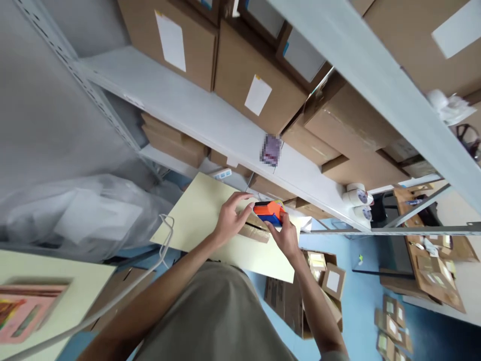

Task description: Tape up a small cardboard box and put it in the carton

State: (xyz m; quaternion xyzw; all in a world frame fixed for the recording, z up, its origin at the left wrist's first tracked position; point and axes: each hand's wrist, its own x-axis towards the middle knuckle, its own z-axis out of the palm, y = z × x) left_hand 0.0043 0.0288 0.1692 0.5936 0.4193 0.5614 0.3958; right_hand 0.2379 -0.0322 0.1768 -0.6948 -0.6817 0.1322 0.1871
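Observation:
My right hand (284,236) is closed round an orange and blue tape dispenser (269,211), held against a strip of brown tape (254,229) on a large pale yellow flat box (199,215). Beside the dispenser, my left hand (231,216) rests on the box, its fingers spread and curved over the surface near the tape. The box lies tilted in front of grey metal shelving.
Grey shelves (195,113) hold many brown cartons (255,75) with white labels. Rolls of tape (358,198) sit on a shelf edge. Clear plastic bags (78,213) lie at left. Open cartons (323,281) and small packages are scattered on the blue floor (361,296).

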